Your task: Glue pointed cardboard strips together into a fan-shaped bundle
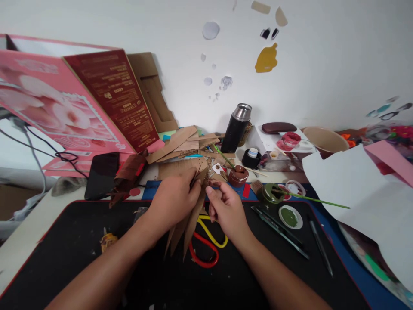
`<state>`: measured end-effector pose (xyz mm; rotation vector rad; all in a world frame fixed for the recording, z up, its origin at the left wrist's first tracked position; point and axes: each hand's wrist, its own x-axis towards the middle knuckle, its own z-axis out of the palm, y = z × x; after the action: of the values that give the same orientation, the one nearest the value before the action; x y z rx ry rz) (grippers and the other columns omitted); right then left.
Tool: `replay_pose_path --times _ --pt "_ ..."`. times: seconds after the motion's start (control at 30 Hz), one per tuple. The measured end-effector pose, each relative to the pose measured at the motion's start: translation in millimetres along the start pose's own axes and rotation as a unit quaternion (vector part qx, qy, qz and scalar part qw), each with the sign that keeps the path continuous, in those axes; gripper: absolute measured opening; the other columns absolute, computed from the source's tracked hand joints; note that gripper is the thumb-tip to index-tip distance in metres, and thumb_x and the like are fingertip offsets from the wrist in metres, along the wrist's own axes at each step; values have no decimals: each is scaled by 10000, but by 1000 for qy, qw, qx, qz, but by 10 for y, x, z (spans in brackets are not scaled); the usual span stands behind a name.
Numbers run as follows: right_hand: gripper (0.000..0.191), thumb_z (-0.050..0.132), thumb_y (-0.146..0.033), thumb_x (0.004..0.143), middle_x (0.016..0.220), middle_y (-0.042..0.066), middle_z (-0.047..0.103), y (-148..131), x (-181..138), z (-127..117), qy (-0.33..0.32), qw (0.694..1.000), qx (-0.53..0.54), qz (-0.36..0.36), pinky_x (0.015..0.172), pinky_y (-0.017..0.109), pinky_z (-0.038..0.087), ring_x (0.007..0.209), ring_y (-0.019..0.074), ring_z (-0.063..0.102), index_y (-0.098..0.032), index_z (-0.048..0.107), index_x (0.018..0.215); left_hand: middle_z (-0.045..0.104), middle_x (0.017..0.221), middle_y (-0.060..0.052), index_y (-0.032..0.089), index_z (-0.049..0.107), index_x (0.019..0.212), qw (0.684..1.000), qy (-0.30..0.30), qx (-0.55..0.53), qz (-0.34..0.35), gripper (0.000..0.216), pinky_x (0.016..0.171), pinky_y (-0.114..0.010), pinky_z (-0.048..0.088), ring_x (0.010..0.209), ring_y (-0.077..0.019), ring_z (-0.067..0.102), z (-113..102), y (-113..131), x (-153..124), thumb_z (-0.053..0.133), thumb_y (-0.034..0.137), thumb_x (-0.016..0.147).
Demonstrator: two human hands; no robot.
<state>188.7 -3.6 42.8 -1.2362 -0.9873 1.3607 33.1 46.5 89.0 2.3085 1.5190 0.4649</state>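
My left hand (176, 196) is closed around a strip-like piece of brown cardboard (194, 219), whose long pointed ends hang down toward the mat. Just to the right of it, my right hand (228, 206) is curled, with thumb and fingers drawn together close to the cardboard's edge. Whatever those fingers pinch is too small or hidden to make out. Beneath both hands lie scissors (208, 264) with one red and one yellow handle loop, their blades covered by the cardboard and hands.
Cardboard scraps (176, 148) are heaped behind the hands, near a black flask (234, 133). Open brown (238, 177) and green (271, 193) paint jars stand right, beside a lid with green paint (290, 217) and pens (280, 232). A phone (101, 174) and pink box (61, 103) are left.
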Motion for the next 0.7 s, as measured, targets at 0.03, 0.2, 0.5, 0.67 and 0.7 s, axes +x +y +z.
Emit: replay_pose_path --times 0.03,0.2,0.5,0.67,0.7 --pt "425 699 -580 910 475 -117 495 6 3 -2 1 1000 1 -1 389 224 369 364 118 446 -200 623 1086 745 869 -100 213 629 923 1000 0 1 0 154 647 -347 370 774 -261 678 5 1 1 506 260 1003" --pt "401 716 -555 911 446 -123 483 44 26 -10 -2 1000 21 -3 386 214 346 350 108 422 -194 624 1060 744 845 -104 214 624 933 1000 -7 3 -6 182 633 -352 335 749 -269 676 15 3 1 478 280 1020" --pt "393 744 -557 905 400 -151 431 12 7 6 -23 996 88 6 363 201 276 299 89 366 -212 600 1028 656 755 -35 234 556 851 997 17 -75 4 143 653 -337 338 687 -217 600 8 6 -7 493 275 973" --pt "393 750 -568 905 401 -152 427 21 -1 8 -24 995 95 6 358 204 255 295 88 362 -225 594 1017 653 760 -34 237 533 833 996 18 -90 3 150 669 -343 335 706 -218 592 16 10 -12 475 275 966" --pt "389 747 -565 909 401 -152 428 24 -2 8 -24 995 94 5 358 204 256 296 88 365 -225 594 1018 652 760 -35 238 525 829 996 18 -91 4 152 670 -344 333 708 -219 591 18 12 -13 472 277 967"
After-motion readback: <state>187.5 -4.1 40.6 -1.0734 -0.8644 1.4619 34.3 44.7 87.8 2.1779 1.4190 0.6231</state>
